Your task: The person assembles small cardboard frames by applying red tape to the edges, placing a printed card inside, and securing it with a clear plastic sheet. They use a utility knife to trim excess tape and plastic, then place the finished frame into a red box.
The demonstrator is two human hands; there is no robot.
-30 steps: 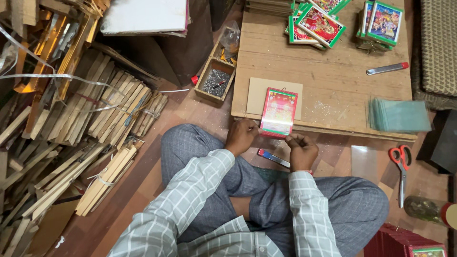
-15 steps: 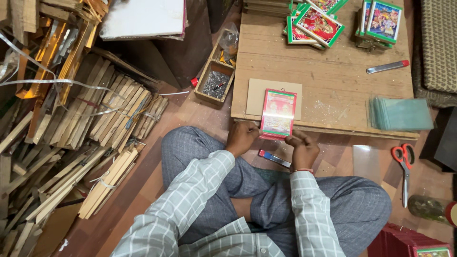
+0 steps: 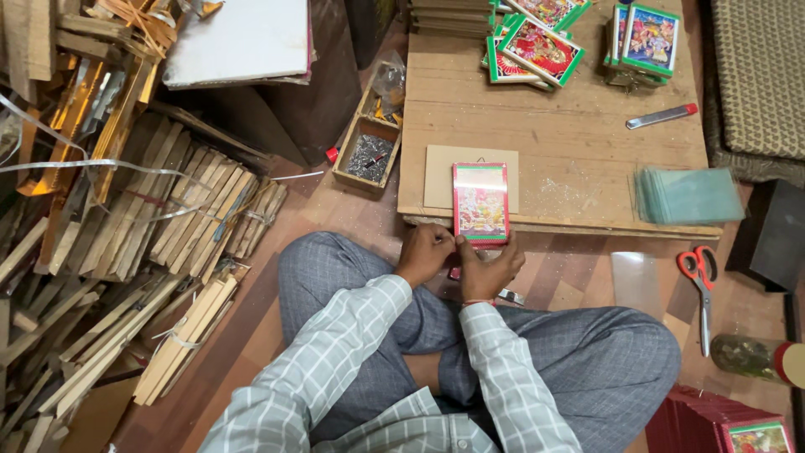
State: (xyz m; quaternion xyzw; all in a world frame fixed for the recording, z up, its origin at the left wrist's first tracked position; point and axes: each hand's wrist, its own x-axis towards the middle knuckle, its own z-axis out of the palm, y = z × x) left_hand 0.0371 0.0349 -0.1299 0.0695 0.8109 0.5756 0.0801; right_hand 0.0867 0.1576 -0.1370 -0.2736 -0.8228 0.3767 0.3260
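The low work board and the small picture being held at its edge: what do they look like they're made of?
The work board looks like bare, unfinished wood: pale planks with seams and grain, matte. The picture, gripped at its bottom edge by the left hand and right hand, seems to be a glossy colour print with a red border; its backing cannot be seen.

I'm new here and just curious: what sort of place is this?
Probably a small picture-framing workshop: bundled wooden strips cover the floor, framed colourful prints are stacked on the low wooden board, beside glass sheets.
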